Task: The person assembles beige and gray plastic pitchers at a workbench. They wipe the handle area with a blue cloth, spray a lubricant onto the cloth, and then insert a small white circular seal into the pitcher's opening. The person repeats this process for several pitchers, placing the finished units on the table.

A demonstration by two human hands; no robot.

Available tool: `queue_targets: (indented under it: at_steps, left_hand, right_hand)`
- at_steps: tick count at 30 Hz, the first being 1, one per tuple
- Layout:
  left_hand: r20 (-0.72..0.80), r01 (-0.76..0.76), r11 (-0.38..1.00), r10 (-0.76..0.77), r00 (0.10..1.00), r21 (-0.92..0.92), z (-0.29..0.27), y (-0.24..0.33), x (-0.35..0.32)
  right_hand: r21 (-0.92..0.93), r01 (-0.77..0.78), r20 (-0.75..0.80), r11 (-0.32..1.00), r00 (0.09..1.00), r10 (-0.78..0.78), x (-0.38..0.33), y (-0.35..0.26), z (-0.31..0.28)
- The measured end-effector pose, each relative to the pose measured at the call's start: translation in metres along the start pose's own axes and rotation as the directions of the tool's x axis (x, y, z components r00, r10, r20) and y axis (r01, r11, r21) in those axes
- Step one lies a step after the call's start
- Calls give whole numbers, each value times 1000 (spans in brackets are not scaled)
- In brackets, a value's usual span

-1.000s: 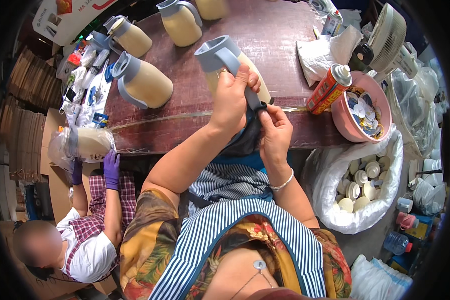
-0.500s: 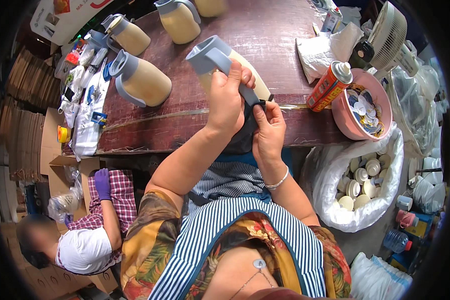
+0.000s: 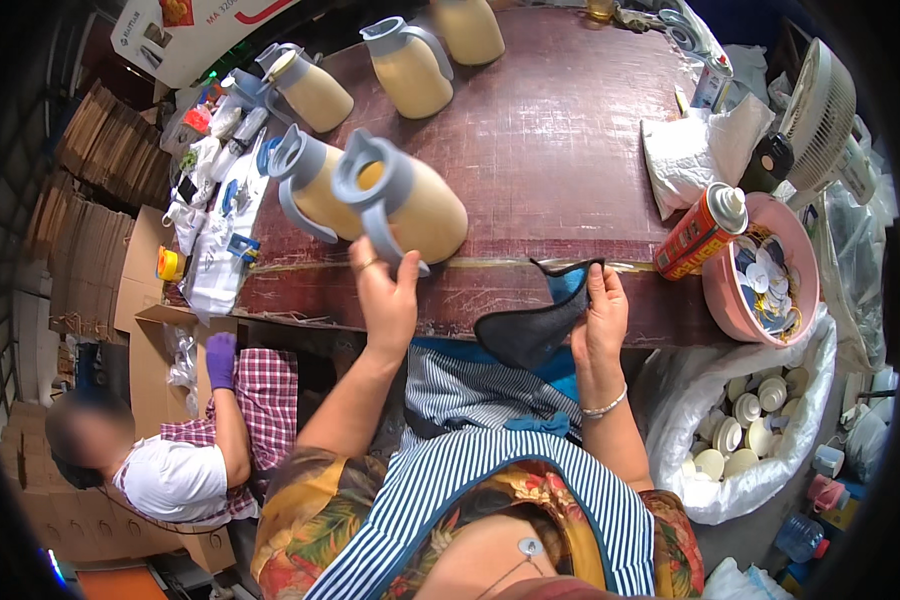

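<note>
A cream jug with a grey-blue lidless top (image 3: 425, 205) stands near the table's front edge, its handle toward me. My left hand (image 3: 385, 300) is at the lower end of that handle, thumb and fingers apart; whether the fingertips touch it is hard to see. Pinched between thumb and fingers of my right hand (image 3: 602, 305) is a black cloth with a blue underside (image 3: 530, 330), hanging over the table edge. Another cream jug (image 3: 320, 190) stands just behind the first, partly covered by it.
More jugs (image 3: 410, 75) stand farther back. To the right are a red spray can (image 3: 700, 235), a pink basin (image 3: 715, 300) of small discs, a white packet (image 3: 675, 150) and a fan (image 3: 820, 100). Below sits a white sack (image 3: 670, 480) of cream parts. At left a person (image 3: 190, 465) wears purple gloves.
The jug went from my hands to a standing place farther left on the table. My left hand came off its upper handle, while the black cloth came away from the jug in my right hand.
</note>
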State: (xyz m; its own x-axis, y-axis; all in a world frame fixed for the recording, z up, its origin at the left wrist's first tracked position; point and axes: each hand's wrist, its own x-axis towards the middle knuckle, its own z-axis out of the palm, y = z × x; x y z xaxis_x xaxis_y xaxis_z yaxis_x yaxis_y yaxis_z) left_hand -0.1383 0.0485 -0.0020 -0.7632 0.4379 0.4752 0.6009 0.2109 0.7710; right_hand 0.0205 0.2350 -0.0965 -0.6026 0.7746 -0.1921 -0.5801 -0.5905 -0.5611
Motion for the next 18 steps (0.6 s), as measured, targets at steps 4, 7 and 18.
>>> queue_targets:
  at_steps: [4,7,18]
  left_hand:
    - [-276,-435,815,551,788,383,6,38,45]
    - [-113,-144,951,117,987,-275,42,52,162]
    - [-295,563,779,-627,721,-276,210,-150,385]
  right_hand:
    - [11,-58,-53,998,997,59,6,-11,13]
    - [3,-78,-61,997,995,78,16,-14,9]
    - [-63,-138,-43,988,990,135,27,-33,0]
